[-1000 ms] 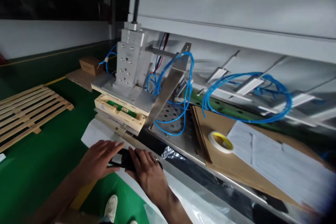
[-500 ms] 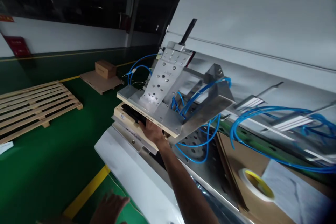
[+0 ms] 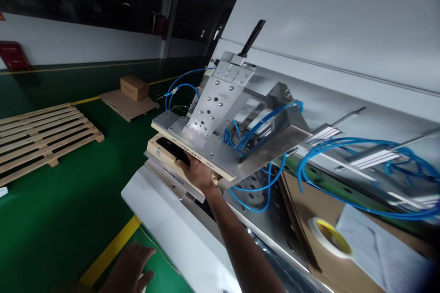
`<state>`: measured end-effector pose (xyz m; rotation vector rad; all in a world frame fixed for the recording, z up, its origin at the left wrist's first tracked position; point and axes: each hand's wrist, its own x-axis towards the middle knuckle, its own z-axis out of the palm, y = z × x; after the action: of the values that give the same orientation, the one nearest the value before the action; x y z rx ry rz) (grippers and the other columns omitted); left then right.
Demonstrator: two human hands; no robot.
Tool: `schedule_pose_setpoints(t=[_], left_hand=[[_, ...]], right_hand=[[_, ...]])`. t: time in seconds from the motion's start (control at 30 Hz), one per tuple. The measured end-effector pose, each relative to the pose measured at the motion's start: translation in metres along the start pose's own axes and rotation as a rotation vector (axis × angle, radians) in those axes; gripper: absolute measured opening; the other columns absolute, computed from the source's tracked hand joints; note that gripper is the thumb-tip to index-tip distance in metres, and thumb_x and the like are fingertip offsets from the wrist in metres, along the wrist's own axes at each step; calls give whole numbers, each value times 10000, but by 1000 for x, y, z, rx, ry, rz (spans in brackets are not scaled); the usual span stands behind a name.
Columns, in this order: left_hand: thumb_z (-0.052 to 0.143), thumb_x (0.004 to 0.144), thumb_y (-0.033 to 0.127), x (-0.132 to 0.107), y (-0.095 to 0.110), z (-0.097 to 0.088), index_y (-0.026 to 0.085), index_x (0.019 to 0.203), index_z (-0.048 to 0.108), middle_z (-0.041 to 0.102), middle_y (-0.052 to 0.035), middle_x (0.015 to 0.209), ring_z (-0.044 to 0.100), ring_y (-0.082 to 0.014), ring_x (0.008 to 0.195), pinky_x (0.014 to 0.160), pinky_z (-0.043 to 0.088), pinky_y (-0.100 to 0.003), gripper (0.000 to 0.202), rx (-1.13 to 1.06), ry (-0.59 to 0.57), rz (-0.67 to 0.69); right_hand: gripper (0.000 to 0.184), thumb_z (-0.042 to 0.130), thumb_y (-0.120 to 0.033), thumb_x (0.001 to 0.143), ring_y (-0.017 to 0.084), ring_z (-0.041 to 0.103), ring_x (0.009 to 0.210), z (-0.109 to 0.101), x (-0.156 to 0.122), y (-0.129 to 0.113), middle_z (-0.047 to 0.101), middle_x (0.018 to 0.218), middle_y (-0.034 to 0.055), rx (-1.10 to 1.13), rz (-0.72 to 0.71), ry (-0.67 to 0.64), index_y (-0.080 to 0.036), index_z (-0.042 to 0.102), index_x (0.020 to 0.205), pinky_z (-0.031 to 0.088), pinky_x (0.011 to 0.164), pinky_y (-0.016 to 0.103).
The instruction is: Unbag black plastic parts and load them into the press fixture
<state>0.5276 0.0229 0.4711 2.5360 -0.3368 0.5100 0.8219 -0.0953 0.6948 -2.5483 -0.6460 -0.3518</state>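
text: none legible | engraving on metal block [image 3: 220, 98] | fixture label [image 3: 158, 152] | red sign [image 3: 12, 55] (all blurred)

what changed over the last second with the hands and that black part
The right hand carried the black part up into the cream fixture, where its fingers still touch it. The left hand let go and dropped low, open. Tape roll and blue hoses stayed put.

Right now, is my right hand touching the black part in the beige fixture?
Touching. The head view shows the right hand resting its fingers on the black part, in the beige fixture.
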Motion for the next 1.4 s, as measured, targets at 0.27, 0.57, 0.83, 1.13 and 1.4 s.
schedule_pose_setpoints(t=[0.27,0.57,0.83,1.13,1.4], left_hand=[[573,1044,399,54,-19,-45,280,1390,653,762,-69,1287,745,-256,1149,975,648,-397,375,-168,-52,-147],[471,1079,457,241,-58,-121,148,1459,575,622,-178,1496,577,-333,1405,1181,478,-523,501,43,277,-21],[419,1074,434,271,-93,-116,57,1414,616,617,-265,1463,562,-431,1390,1211,349,-678,544,271,212,54],[617,1027,253,90,6,-42,173,1193,683,746,-137,1091,707,-292,1034,931,567,-445,196,-33,299,168],[564,1030,164,7,146,27,170,1287,664,724,-139,1331,667,-297,1272,1097,516,-473,275,-134,52,442]], right_hand=[[498,643,-384,1022,351,575,1385,2,-33,3,649,1490,173,-293,-158,-118,-161,634,1467,441,1180,481],[506,513,-387,1071,348,606,1276,13,-83,24,694,1383,211,-466,-75,156,-91,603,1471,416,1141,490],[603,608,-360,1014,342,493,1460,14,-109,7,583,1550,220,-297,6,81,-94,514,1547,331,1250,534],[375,596,-194,996,214,704,1059,-31,-344,-20,766,1134,85,110,-148,210,-207,594,1370,554,1052,437],[212,610,-356,1006,234,659,840,-109,-493,83,696,946,94,-196,707,758,-188,706,1093,562,784,393]])
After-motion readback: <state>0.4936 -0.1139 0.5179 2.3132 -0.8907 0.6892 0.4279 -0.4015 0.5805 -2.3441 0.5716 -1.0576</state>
